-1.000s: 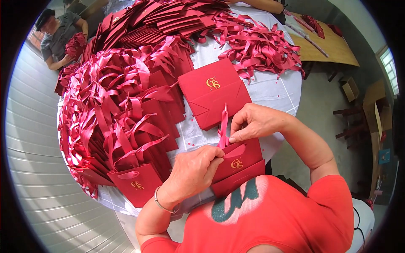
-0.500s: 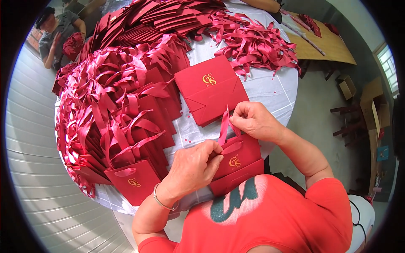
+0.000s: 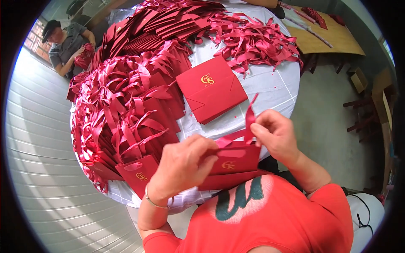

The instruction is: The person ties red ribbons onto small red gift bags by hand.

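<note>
A red paper gift bag (image 3: 236, 165) with a gold emblem lies at the table's near edge, close to my body. My left hand (image 3: 183, 162), wearing a bracelet, is closed at the bag's upper left edge; its fingertips are partly hidden. A pinkish-red satin ribbon (image 3: 250, 118) runs along the bag's top and rises on the right. My right hand (image 3: 276, 134) pinches that ribbon between thumb and fingers above the bag's right corner. Just beyond lies a neat stack of flat red bags (image 3: 213, 90).
Many bags with ribbon handles (image 3: 122, 105) crowd the table's left. Flat bags (image 3: 168, 25) pile up at the back, beside a heap of loose ribbons (image 3: 253, 40). At far left a person (image 3: 69, 46) holds something red. A wooden table (image 3: 329, 38) stands back right.
My right hand has moved right and slightly down, drawing the ribbon upward at the bag's right side. My left hand shifted slightly left. The view has turned a little.
</note>
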Tool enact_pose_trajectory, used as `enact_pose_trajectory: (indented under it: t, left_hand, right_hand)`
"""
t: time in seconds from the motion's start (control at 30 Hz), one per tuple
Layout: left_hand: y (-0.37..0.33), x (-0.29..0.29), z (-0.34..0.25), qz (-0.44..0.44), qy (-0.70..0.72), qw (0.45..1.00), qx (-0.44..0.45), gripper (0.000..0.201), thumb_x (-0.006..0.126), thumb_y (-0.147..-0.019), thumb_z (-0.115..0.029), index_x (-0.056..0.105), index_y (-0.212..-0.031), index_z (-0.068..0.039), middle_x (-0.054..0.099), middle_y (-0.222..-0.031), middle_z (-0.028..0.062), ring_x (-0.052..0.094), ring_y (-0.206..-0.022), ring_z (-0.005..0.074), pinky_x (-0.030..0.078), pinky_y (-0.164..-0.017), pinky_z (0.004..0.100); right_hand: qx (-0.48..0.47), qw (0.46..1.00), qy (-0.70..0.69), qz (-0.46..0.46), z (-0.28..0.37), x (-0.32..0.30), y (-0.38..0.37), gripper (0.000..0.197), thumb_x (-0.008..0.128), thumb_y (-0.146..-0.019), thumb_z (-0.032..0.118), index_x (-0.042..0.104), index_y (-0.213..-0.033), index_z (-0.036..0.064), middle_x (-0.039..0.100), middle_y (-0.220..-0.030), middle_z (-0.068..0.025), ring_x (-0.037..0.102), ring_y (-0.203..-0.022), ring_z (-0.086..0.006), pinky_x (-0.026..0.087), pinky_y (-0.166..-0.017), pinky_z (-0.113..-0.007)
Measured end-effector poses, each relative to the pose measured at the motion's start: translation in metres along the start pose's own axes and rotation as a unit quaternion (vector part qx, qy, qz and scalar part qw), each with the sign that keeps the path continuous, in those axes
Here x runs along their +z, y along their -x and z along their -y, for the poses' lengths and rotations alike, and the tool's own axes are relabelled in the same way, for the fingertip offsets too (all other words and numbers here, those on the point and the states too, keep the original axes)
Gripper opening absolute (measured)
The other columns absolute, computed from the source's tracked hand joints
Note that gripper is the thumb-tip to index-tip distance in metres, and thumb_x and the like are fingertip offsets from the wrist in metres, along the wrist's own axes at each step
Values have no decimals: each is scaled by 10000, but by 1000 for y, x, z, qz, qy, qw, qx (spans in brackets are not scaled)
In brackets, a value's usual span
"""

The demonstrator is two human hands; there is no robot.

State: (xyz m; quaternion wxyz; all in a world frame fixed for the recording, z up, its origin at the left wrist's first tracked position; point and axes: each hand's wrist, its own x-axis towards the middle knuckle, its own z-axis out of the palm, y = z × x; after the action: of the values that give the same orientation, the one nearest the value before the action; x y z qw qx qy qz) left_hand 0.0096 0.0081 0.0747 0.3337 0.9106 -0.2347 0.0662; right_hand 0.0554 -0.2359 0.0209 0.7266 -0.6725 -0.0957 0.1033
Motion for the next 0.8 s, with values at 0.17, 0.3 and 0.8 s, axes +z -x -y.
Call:
enact_pose_trajectory:
  t: [0.17,0.3,0.8]
  left_hand:
    - [-16,17,29,74,-125,989,-19,151,699,-807,-52,659,-949,-20,675,-1054,126,664,-803,332,544,-694,391]
    - [-11,20,16,84,-203,975,-27,228,697,-810,-46,635,-1028,-15,638,-1217,186,651,-986,380,534,-846,426]
    - [33,67,0,-21,-149,981,-120,716,823,-791,-220,473,-1339,78,570,-1269,288,545,-1208,438,417,-1057,489]
  right_hand:
    - [99,991,60,68,-28,-19,4,118,667,-959,76,602,-1027,5,645,-861,-20,636,-723,-64,521,-636,-215]
    - [-73,983,162,34,-27,-33,-1,94,710,-893,72,675,-959,15,653,-838,-44,595,-662,-81,483,-593,-254]
    - [-304,857,406,88,-23,-36,-44,150,756,-744,42,617,-801,40,604,-910,-105,592,-878,-304,489,-760,-397]
